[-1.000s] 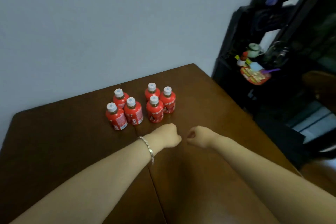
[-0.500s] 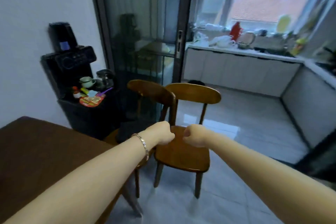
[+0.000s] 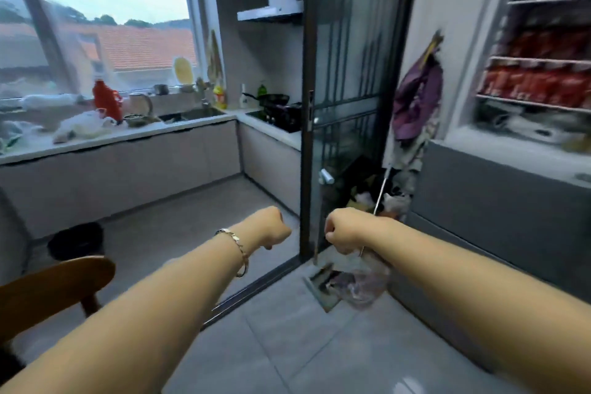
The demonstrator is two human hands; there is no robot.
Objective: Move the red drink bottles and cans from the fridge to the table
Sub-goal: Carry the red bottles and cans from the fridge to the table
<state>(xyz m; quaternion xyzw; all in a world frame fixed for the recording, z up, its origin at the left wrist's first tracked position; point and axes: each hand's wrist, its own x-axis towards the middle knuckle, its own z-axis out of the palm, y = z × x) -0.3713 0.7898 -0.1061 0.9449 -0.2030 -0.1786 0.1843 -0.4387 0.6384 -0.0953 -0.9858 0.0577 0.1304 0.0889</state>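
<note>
red drinks (image 3: 537, 83), purple cloth (image 3: 415, 105)

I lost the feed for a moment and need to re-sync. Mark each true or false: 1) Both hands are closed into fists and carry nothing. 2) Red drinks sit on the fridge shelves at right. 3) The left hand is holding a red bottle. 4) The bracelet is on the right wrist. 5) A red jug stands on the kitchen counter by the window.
1) True: the left hand and right hand are fists, empty.
2) True: blurred red drinks fill the wire shelves.
3) False: it holds nothing.
4) False: the bracelet is on the left wrist.
5) True: the red jug stands on the counter.
</note>
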